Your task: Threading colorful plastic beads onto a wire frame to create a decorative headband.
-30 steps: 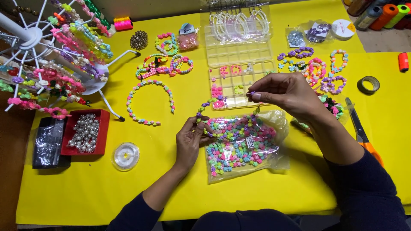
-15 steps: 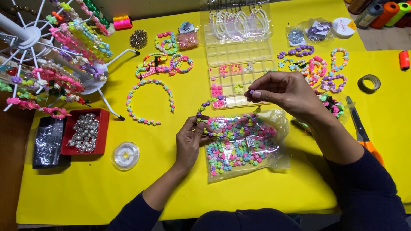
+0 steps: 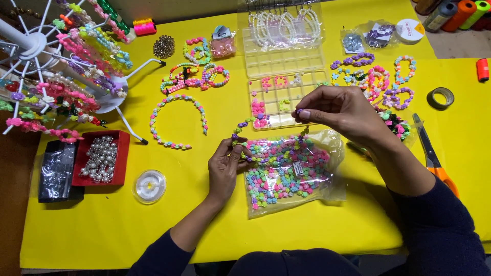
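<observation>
A yellow surface (image 3: 102, 225) crowded with beadwork. The right hand (image 3: 340, 110) pinches the thread's upper end; the left hand (image 3: 225, 166) pinches the strand (image 3: 244, 124) low down. It hangs above the surface's middle, over the bead bag (image 3: 289, 171), its long axis rising toward the far right. A loosened pinch could let beads slide off and scatter.

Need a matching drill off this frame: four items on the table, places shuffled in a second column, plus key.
1. red tray of pearl beads
2. orange-handled scissors
3. bag of pastel beads
4. clear thread spool

A. far right, beside the right forearm
B. below the hands
C. near the left edge, by a black box
D. just right of the red tray, nearer the person

Pairs: 1-C, 2-A, 3-B, 4-D
</observation>
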